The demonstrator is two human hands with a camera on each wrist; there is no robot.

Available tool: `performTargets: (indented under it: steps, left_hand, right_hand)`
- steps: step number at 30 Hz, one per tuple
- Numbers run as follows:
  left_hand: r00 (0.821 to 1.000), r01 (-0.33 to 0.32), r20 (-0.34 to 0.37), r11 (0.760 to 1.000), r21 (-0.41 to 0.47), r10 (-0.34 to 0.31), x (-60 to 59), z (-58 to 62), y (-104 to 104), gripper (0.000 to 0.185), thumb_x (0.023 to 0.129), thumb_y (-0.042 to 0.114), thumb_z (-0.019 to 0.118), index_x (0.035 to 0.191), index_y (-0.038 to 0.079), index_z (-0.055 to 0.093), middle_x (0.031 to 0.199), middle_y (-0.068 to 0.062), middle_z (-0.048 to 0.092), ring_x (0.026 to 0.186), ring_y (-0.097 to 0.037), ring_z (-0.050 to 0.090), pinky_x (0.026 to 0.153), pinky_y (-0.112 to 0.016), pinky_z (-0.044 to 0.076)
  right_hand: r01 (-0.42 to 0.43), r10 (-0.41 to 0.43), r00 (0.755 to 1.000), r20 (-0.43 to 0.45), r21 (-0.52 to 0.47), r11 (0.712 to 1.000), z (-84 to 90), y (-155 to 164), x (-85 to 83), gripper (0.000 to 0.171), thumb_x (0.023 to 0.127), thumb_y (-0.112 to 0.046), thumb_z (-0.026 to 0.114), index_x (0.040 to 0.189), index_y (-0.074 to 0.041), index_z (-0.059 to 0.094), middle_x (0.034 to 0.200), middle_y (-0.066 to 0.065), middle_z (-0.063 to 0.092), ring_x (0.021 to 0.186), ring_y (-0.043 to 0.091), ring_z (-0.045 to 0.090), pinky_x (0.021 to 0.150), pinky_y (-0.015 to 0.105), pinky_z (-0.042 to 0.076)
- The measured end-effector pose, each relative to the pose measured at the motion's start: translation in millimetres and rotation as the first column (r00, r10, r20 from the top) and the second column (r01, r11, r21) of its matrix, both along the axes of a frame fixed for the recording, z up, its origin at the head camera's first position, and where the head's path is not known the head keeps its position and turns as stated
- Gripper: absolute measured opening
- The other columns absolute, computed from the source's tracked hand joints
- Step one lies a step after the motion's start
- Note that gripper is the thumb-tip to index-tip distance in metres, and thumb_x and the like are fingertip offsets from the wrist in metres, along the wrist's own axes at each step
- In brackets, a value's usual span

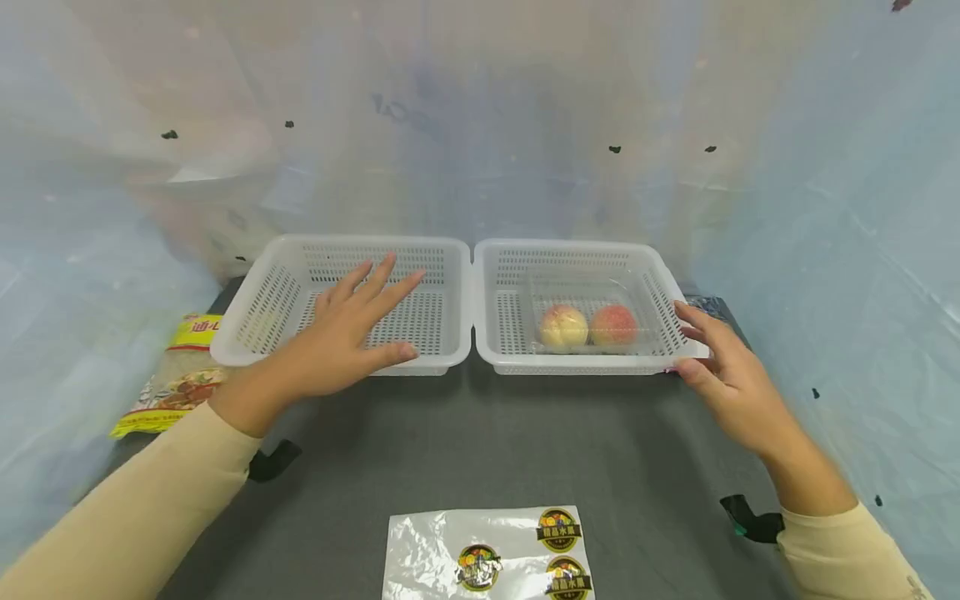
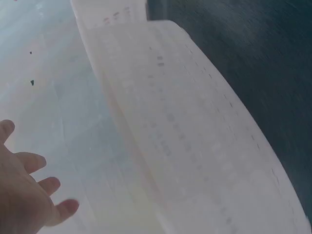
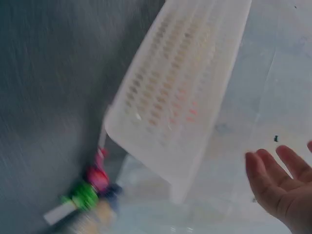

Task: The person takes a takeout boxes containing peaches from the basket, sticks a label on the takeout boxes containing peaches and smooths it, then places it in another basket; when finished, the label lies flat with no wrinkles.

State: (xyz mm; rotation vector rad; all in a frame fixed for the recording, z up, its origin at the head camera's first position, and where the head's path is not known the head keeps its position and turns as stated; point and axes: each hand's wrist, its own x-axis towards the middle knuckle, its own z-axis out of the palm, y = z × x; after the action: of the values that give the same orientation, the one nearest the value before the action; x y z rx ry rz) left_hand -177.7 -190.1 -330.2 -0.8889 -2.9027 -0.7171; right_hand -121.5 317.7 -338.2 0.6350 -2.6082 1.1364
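Observation:
Two white perforated plastic baskets stand side by side: a left basket [image 1: 255, 360] with nothing seen inside, and a right basket [image 1: 577, 364]. Inside the right one is a clear plastic box [image 1: 581, 287] with a pale yellow peach [image 1: 563, 326] and a red peach [image 1: 613, 325]. My left hand [image 1: 348, 333] is spread over the left basket, fingers apart and holding nothing. Beside the right basket's outer end is my right hand [image 1: 731, 383], fingers loosely bent, thumb apart. The right wrist view shows that hand [image 3: 287, 190] with nothing in its grasp.
A yellow food packet [image 1: 180, 375] lies left of the baskets. On the dark table [image 1: 480, 442], a white sheet [image 1: 431, 554] bears several round stickers. Colourful pompom-like items [image 3: 87, 195] lie by the right basket. Plastic sheeting [image 1: 480, 125] encloses the back and sides.

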Motion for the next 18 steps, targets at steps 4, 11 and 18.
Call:
performTargets:
  steps: [4, 11, 18]
  left_hand:
    - [0.997, 0.052, 0.044, 0.992, 0.115, -0.057, -8.9, -2.8, 11.3, 0.086, 0.107, 0.067, 0.056, 0.176, 0.037, 0.015, 0.181, 0.003, -0.003, 0.164, -0.039, -0.001, 0.115, -0.085, 0.008]
    - [0.973, 0.163, 0.088, 0.905, 0.392, -0.213, -22.8, -10.5, 38.2, 0.090, 0.106, 0.075, 0.044, 0.177, 0.025, 0.019, 0.181, 0.002, 0.012, 0.164, -0.025, 0.009, 0.126, -0.066, 0.012]
    - [0.920, 0.119, 0.243, 0.807, 0.578, -0.309, -33.9, -14.3, 71.5, 0.099, 0.099, 0.087, 0.036, 0.177, 0.030, 0.015, 0.180, 0.002, 0.015, 0.162, -0.029, 0.019, 0.117, -0.063, 0.038]
  right_hand:
    - [-0.063, 0.085, 0.995, 0.044, -0.365, 0.929, -19.6, -3.2, 0.2, 0.052, 0.119, -0.028, 0.045, 0.168, -0.012, 0.041, 0.159, 0.017, 0.045, 0.139, 0.020, 0.053, 0.098, 0.019, 0.051]
    - [-0.016, 0.249, 0.962, 0.109, -0.893, 0.451, -66.0, -14.0, 5.9, 0.067, 0.117, -0.053, 0.032, 0.156, 0.001, 0.043, 0.143, 0.022, 0.051, 0.129, 0.038, 0.056, 0.095, 0.044, 0.058]
    - [0.261, 0.168, 0.952, 0.257, -0.965, -0.007, -101.6, -28.6, 6.3, 0.065, 0.111, -0.062, 0.047, 0.140, -0.003, 0.045, 0.126, 0.020, 0.057, 0.115, 0.036, 0.059, 0.091, 0.048, 0.055]
